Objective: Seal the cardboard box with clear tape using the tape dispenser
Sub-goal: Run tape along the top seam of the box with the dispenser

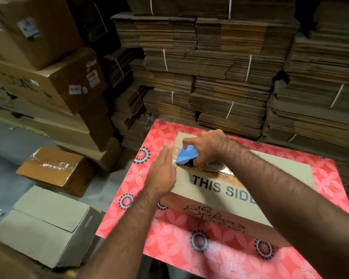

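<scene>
Lying on the floor at far left are a pale closed carton (42,224) and a brown carton (52,168) with shiny tape across its top. Next, the left hand (161,174) presses flat, fingers straight, on the left edge of the cardboard box (220,200), which sits on the red flowered worktop (169,248). Just beside it, the right hand (208,146) grips the blue tape dispenser (186,157) against the box top. Bundled flat cardboard stacks (230,77) rise behind.
</scene>
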Available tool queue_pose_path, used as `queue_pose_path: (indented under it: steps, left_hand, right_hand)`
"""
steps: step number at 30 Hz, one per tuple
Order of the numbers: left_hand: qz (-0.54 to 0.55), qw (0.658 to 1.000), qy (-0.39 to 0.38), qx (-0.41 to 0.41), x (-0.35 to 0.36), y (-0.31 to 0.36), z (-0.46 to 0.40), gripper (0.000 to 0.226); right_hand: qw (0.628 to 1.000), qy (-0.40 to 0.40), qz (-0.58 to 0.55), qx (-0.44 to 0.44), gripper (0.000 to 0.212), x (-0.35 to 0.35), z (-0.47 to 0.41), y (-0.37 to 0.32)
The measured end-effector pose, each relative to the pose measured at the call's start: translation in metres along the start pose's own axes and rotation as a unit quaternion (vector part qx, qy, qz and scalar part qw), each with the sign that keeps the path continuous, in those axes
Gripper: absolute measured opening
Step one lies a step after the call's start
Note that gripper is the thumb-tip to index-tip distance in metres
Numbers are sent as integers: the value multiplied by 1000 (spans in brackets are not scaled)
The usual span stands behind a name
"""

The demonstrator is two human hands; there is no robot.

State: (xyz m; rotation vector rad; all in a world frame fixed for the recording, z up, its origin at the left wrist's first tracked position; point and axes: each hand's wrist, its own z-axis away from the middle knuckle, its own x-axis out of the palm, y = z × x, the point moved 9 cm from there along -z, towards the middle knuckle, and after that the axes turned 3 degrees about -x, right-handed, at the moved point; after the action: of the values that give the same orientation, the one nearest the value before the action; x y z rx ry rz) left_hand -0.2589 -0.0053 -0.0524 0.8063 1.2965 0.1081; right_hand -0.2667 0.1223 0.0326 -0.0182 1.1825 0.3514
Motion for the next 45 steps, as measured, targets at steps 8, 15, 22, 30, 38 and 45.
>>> queue_pose_path:
  steps: [8, 15, 22, 30, 38, 45]
  left_hand:
    - [-102, 992, 2, 71, 4, 3, 0, 67]
    - [-201, 978, 32, 42, -3, 1, 2, 61]
    - [-202, 978, 35, 47, -4, 2, 2, 61]
    - [-242, 965, 48, 86, -9, 24, 3, 62]
    - [-221, 957, -84, 170, 58, 98, 12, 68]
    - [-296, 940, -59, 158, 64, 90, 13, 64]
  right_hand:
    - [1000, 19, -8, -4, 61, 3, 5, 6]
    - [999, 22, -5, -23, 66, 14, 45, 35]
    - [999, -27, -12, 12, 68, 45, 95, 67]
    - [1000, -6, -14, 20, 69, 48, 89, 63]
    - [1000, 3, -2, 26, 65, 44, 93, 61]
    - [1000, 11, 4, 16, 66, 50, 102, 67]
